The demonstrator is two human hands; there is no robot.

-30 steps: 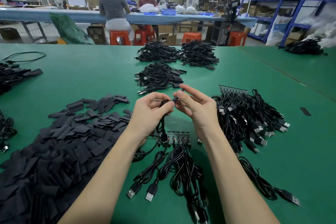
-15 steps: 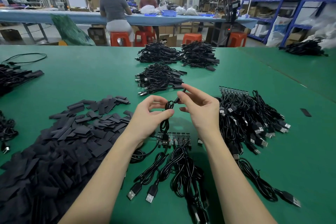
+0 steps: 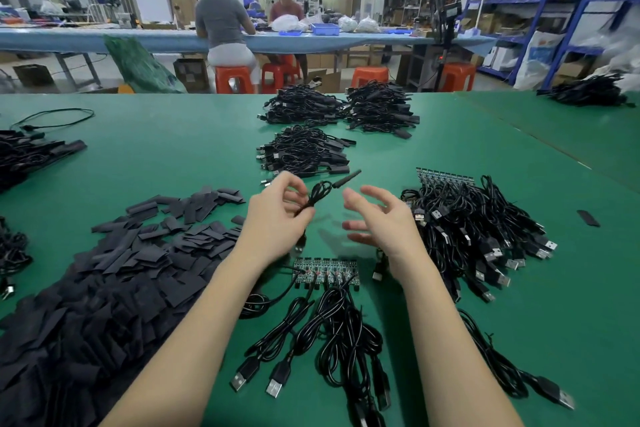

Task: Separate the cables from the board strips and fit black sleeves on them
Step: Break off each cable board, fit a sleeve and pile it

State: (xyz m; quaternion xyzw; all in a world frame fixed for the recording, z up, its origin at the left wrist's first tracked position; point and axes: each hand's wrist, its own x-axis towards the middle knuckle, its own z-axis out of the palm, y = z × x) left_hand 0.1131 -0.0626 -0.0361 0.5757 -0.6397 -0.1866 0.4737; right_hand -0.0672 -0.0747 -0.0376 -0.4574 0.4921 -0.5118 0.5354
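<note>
Sleeved cable was pinched in left hand; right hand was held open, empty, just beside it.

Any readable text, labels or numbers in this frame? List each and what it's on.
None legible.
Board strip: any markings too small to read.
Shelf boxes: print blurred.
White bag: blue print, unreadable.
USB plugs: no marking visible.

matt green table, glossy black plastic-coated cables with shiny metal plugs, matt black sleeves
</note>
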